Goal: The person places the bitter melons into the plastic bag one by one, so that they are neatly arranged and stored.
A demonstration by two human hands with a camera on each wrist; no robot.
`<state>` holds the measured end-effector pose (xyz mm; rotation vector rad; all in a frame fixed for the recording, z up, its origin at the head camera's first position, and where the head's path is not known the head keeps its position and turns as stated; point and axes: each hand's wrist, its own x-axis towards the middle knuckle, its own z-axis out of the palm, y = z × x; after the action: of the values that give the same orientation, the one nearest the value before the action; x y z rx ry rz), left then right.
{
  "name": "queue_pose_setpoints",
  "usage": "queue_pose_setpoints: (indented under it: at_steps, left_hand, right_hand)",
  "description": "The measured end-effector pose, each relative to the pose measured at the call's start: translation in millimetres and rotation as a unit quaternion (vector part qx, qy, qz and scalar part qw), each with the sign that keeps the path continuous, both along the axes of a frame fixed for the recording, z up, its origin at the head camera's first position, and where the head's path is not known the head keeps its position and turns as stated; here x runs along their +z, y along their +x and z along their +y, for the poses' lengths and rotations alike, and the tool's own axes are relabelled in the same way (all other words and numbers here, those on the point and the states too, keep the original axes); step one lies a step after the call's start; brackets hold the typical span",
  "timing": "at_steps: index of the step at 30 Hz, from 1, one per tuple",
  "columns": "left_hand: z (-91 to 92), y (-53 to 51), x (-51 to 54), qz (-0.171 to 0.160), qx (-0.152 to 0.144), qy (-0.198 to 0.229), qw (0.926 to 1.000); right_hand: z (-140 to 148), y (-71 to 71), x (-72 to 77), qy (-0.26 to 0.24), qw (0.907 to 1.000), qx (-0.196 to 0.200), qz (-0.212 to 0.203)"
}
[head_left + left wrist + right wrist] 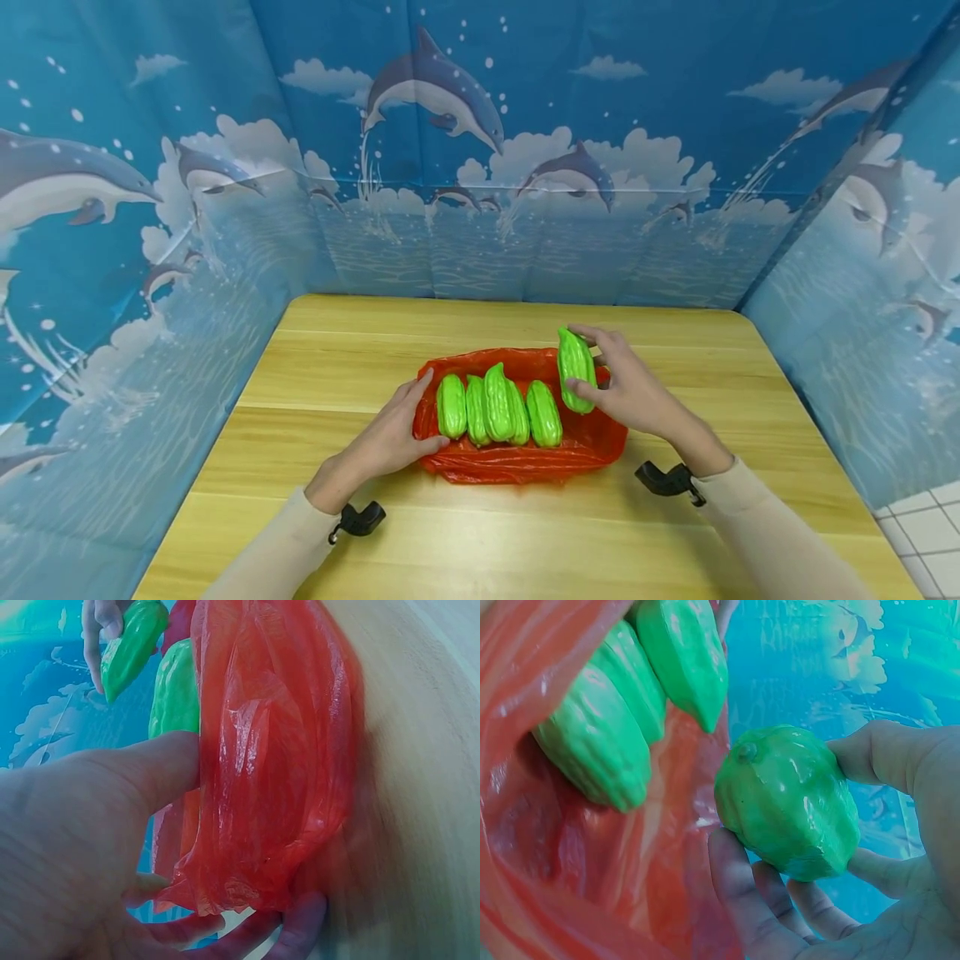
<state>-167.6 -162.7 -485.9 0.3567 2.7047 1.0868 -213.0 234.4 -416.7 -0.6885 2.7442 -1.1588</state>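
Observation:
A red plastic bag [517,467] lies opened out on the table, with several glossy green bitter melons [497,404] side by side in it. My right hand [633,387] holds one bitter melon [576,371] over the right part of the bag, thumb on one side and fingers on the other. In the right wrist view this held melon [791,802] appears end-on, apart from the others. At the bag's left end, my left hand [390,429] grips the plastic. The left wrist view shows its thumb [169,765] at the bag's rim and fingers curled around the bag's end.
The wooden table [480,542] has rounded far corners. A blue curtain with dolphins [480,242] hangs close behind it and along both sides. White tiles [918,529] show at the lower right. Black wrist mounts [362,518] sit on both forearms.

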Motion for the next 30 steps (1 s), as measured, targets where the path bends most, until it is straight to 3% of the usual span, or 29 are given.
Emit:
queue_pose_setpoints:
  at_steps: [12, 19, 22, 24, 30]
  left_hand:
    - [0.4, 1.9, 0.5, 0.003, 0.003, -0.004, 1.0]
    - [-2.8, 1.2, -6.5, 0.033, -0.019, 0.01, 0.9992]
    - [-2.1, 0.0, -7.9, 0.024, -0.014, 0.005, 0.9996]
    - [0.4, 1.5, -2.7, 0.009, -0.006, 0.007, 0.9999]
    - [1.8, 1.0, -2.1, 0.012, -0.006, 0.007, 0.9999]
  right_hand:
    - [-17.8, 3.9, -15.9, 0.036, 0.9991, 0.021, 0.011]
    - [-27.5, 8.6, -21.8, 0.043, 0.9986, 0.029, 0.012]
    - [-32.0, 9.8, -23.4, 0.044, 0.9984, 0.035, 0.006]
    - [-34.5, 10.7, -24.3, 0.045, 0.9983, 0.037, -0.001]
    - [-40.3, 12.2, -27.4, 0.046, 0.9979, 0.041, -0.018]
